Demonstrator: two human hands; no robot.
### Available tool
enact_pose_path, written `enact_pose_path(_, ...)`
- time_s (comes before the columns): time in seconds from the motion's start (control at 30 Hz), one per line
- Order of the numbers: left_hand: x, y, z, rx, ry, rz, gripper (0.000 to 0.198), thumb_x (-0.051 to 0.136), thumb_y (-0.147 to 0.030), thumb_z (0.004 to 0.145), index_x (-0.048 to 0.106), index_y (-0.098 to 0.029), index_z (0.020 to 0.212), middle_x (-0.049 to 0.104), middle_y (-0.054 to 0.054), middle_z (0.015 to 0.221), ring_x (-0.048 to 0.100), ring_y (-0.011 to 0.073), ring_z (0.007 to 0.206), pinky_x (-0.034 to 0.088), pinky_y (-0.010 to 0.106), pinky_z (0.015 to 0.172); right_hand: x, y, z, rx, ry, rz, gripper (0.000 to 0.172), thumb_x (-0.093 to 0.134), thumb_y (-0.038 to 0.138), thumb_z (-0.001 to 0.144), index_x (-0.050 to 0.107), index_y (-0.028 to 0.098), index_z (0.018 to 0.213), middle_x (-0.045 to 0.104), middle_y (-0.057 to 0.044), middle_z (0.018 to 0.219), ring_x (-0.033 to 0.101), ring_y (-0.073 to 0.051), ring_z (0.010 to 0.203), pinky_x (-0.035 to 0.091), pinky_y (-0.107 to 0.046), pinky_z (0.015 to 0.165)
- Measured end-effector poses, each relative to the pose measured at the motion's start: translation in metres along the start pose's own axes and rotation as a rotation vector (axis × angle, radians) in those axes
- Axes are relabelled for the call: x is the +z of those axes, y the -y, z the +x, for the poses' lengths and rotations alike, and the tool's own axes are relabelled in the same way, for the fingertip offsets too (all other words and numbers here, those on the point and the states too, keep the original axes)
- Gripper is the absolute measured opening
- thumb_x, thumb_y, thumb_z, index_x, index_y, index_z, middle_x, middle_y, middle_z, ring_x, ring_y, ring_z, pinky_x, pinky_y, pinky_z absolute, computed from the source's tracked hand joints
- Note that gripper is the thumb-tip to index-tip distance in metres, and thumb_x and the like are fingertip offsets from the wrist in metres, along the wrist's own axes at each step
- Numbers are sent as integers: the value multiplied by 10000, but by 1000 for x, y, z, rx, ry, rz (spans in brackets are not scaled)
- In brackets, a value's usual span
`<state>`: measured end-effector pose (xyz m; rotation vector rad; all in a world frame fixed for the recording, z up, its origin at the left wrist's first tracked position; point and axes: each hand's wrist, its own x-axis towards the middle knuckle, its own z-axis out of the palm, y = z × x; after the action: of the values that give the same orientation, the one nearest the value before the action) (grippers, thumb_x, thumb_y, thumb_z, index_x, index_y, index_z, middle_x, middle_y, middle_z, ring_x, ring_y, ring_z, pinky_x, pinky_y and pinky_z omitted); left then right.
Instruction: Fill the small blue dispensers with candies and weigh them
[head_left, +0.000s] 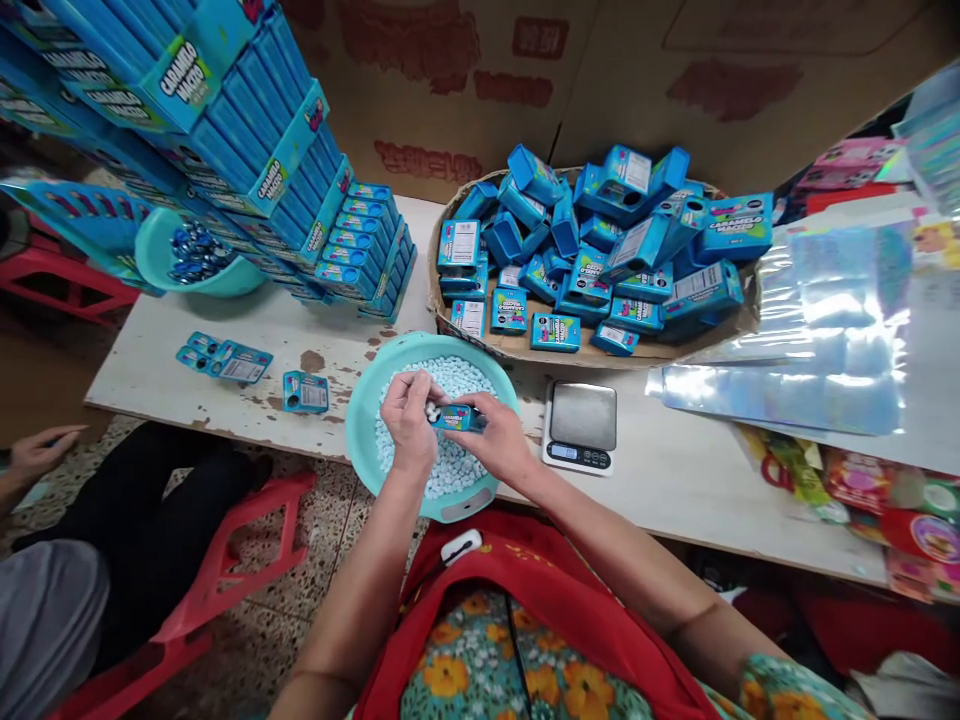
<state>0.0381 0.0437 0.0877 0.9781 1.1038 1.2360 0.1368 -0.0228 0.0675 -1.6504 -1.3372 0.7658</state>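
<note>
Over a turquoise basin (360, 420) of small pale blue candies (450, 475), both hands meet at a small blue candy box (455, 417). My right hand (499, 435) grips the box by its right end, tilted on its side. At its left end, my left hand (409, 415) is closed around a few whitish candies (433, 411), held against the box's opening. The left palm hides how many candies it holds. Just right of the basin sits a digital scale (583, 415) with a bare metal plate and a lit display.
Behind the basin, a cardboard tray (517, 350) is heaped with blue boxes. Tall stacks of packed boxes (262, 150) rise at left, beside another basin (154, 255) of shiny wrapped pieces. Loose boxes (306, 392) lie left; clear plastic sheets (795, 330) right. A seated person (52, 620) is at far left.
</note>
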Motion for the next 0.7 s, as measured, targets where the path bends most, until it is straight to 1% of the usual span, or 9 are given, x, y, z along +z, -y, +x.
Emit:
enact_pose_path(0.1,-7,-2,6,-43,32,-64,222,598,-379,811,535,-172,763,565,-13,639,561,111,539,460,246,564,-3,-3,0,0,11,70,326,776,253,708,640,216,1002,678,-45,950,630,-226,922,479,-357,833)
enact_pose_path(0.2,-31,9,18,-15,-41,17,249,515,-429,848,529,-183,813,566,-9,643,579,133,564,482,279,608,-13,-4,-2,-32,-13,167,332,769,269,724,637,221,1025,672,-46,995,623,-216,960,472,-352,870)
enact_pose_path(0.27,-48,30,24,-23,-62,304,272,469,-439,862,550,-183,815,594,21,696,609,169,673,494,322,690,-18,-8,-3,-16,-24,210,326,766,292,728,639,229,1022,671,-45,1026,620,-216,989,464,-358,900)
enact_pose_path(0.33,-59,58,23,-26,-10,750,254,492,-411,846,601,-181,837,636,81,855,608,235,883,470,388,815,-21,-15,-4,21,-29,223,315,766,315,726,645,232,1004,673,-41,1017,624,-217,980,467,-362,898)
enact_pose_path(0.4,-59,85,16,-18,64,1166,226,535,-360,819,638,-186,921,618,134,1053,539,310,1059,424,446,880,-22,-21,-4,45,-31,229,325,763,325,727,643,232,1014,670,-40,1017,626,-215,968,473,-357,884)
enact_pose_path(0.47,-53,105,7,-23,137,1395,245,549,-319,806,637,-193,996,591,154,1114,504,347,1100,414,458,863,-22,-25,-4,44,-35,230,341,760,322,730,636,233,1035,666,-39,1032,622,-214,976,472,-355,889)
enact_pose_path(0.53,-47,116,0,-50,224,1436,217,554,-292,800,635,-199,980,604,142,1049,525,331,1062,427,414,821,-23,-27,-5,44,-34,213,336,757,319,731,635,232,1032,669,-36,1021,624,-214,965,473,-355,884)
enact_pose_path(0.6,-47,118,0,-74,243,1336,147,561,-275,797,630,-203,905,617,109,954,561,289,992,434,358,777,-24,-29,-6,58,-27,182,325,751,322,735,637,229,1025,672,-34,998,628,-214,938,481,-353,863)
enact_pose_path(0.7,-52,106,5,-155,86,951,135,574,-326,797,579,-194,772,585,41,758,583,202,749,429,284,635,-27,-30,-9,75,-39,141,323,751,323,733,636,224,1018,668,-36,983,628,-215,910,488,-350,839)
